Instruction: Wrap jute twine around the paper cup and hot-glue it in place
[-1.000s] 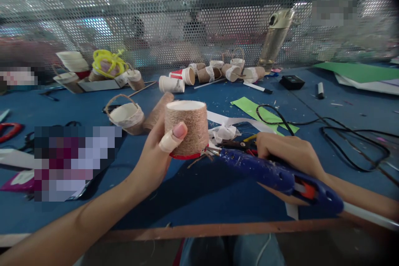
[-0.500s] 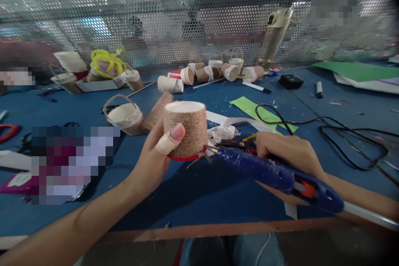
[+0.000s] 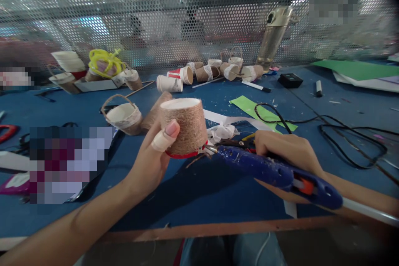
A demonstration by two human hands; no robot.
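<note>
I have the left hand (image 3: 148, 162) grasping a brown twine-wrapped cup with a white inner wall (image 3: 190, 129), thumb across its front. The cup is slightly tilted, mouth up, and seems to be off the blue tabletop (image 3: 224, 203). The right hand (image 3: 288, 151) is closed around a dark-blue glue gun (image 3: 269, 168), whose metal nozzle (image 3: 211, 148) meets the cup's lower right edge, beside the bare red band (image 3: 182, 155) at the base. A loose twine end (image 3: 195, 160) hangs there.

I judge the step in hand to be gluing the twine's lowest turn; whether glue is flowing I can't tell. The next move calls for a steady cup and pressing that end onto the band while the glue is hot, fingertips clear of the nozzle.
</note>
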